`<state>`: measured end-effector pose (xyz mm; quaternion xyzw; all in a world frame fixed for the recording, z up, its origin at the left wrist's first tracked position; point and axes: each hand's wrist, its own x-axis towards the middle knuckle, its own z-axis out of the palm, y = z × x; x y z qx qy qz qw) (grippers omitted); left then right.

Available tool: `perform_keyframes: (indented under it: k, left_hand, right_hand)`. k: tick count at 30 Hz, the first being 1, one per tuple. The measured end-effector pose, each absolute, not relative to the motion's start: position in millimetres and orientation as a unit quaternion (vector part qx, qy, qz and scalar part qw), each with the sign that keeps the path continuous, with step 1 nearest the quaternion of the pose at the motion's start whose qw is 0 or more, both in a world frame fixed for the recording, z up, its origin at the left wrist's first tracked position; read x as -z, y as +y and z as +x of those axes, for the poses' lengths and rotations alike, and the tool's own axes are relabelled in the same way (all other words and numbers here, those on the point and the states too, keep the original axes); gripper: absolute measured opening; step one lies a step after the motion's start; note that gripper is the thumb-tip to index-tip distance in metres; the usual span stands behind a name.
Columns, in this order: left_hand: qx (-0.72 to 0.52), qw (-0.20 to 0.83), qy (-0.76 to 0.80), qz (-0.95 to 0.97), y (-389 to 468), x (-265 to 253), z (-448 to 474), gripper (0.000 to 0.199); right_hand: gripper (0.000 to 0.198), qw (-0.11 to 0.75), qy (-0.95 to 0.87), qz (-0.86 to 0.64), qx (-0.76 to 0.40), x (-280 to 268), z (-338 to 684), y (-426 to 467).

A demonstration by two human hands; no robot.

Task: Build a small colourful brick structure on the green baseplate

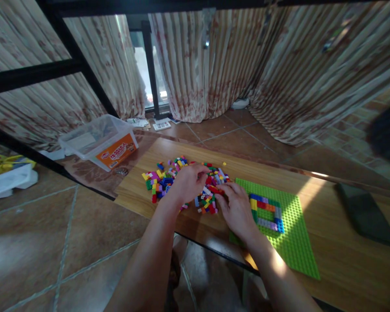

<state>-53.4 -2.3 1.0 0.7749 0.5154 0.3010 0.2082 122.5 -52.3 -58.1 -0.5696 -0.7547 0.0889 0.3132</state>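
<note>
A pile of loose, many-coloured toy bricks (164, 182) is spread over the wooden table. My left hand (189, 181) is above the middle of this pile with its fingers bent inward; whether anything sits between the fingertips is too small to tell. At the right side of the pile, my right hand (237, 208) has its thumb and fingers closed around a long red brick (215, 190). Beside that hand lies a green baseplate (294, 242). On it, bricks in blue, yellow, red, orange, grey and purple form a rectangular brick frame (265, 223) around an open middle.
A clear plastic box (97, 141) with an orange label stands beyond the table's left end. A dark flat object (367, 214) lies on the table (328, 203) at the right. One small yellow piece (224, 164) rests near the far edge. Striped curtains (188, 65) hang behind.
</note>
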Motion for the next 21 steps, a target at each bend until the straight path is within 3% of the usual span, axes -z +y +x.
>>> perform_keyframes:
  k: [6,14,21]
  left_hand:
    - [-0.252,0.218,0.482,0.81,-5,-1,-51,0.022]
    - [-0.211,0.31,0.426,0.823,-10,-3,-41,0.025]
    - [-0.213,0.342,0.449,0.798,-10,-2,-39,0.024]
  right_hand:
    - [0.017,0.359,-0.738,-0.562,-0.101,55,123,-53]
    - [0.013,0.492,-0.681,-0.516,-0.165,46,124,-58]
    - [0.012,0.537,-0.664,-0.496,-0.158,44,125,-61]
